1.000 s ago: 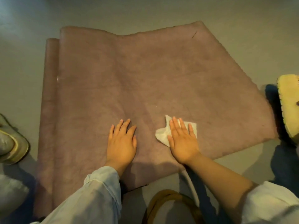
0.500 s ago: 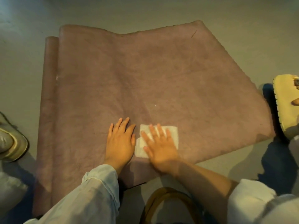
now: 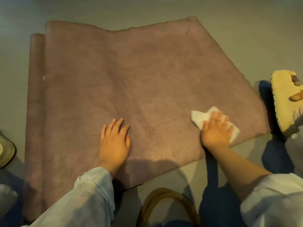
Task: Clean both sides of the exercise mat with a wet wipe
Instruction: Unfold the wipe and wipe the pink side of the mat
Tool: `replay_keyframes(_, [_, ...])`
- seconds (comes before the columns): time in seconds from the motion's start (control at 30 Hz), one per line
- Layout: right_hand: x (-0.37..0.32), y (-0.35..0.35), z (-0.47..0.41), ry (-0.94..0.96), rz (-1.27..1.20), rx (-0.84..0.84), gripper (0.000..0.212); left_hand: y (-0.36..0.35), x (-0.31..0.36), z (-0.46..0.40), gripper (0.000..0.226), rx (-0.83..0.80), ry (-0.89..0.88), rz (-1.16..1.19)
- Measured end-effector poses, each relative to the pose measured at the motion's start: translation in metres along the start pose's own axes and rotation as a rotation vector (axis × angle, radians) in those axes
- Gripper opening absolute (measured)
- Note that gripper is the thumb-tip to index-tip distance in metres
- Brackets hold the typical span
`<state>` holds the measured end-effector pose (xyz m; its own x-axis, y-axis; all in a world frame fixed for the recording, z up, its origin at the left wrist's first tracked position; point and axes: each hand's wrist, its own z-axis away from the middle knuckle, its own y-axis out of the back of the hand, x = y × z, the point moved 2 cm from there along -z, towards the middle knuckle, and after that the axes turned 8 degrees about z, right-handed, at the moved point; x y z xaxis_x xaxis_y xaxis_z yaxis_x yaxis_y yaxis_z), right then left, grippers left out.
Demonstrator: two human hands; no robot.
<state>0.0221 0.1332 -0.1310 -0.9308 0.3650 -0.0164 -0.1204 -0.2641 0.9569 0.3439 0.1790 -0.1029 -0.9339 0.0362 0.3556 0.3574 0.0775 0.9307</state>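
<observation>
A dusty mauve exercise mat (image 3: 131, 76) lies spread on the grey floor, its left end still in a roll (image 3: 36, 95). My left hand (image 3: 114, 141) rests flat on the mat near its front edge, fingers straight. My right hand (image 3: 216, 130) presses a white wet wipe (image 3: 200, 117) flat against the mat near the mat's right front corner. The wipe is crumpled and pokes out past my fingers on both sides.
A yellow sandal (image 3: 287, 102) with a foot in it stands just off the mat's right edge. Another sandal (image 3: 5, 149) sits at the far left edge of view. A brown curved strap (image 3: 164, 202) lies on the floor between my arms.
My right hand slid the wipe left toward my left hand, then swept it far right to the mat's corner. The left hand stayed planted on the mat.
</observation>
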Motion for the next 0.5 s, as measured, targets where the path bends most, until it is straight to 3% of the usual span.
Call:
replay_keyframes(0.07, [0.011,-0.006,0.006,-0.191,-0.038,0.044,0.058,-0.001,-0.001,0.000,0.032,-0.005,-0.001,0.006])
replay_keyframes(0.13, [-0.007,-0.012,0.025,-0.188,-0.038,0.090,0.058,-0.001,-0.001,0.000,0.030,-0.009,0.005,0.007])
replay_keyframes(0.33, [-0.100,-0.041,0.135,0.538,0.152,-0.012,0.063,0.001,0.001,-0.001,0.031,-0.041,0.036,0.004])
replay_keyframes(0.4, [-0.108,-0.039,0.159,0.668,0.213,-0.100,0.061,0.001,0.001,0.000,0.032,-0.046,0.044,0.007])
replay_keyframes(0.5, [-0.103,-0.036,0.144,0.835,0.297,-0.054,0.065,0.001,0.001,0.000,0.032,-0.044,0.043,0.008])
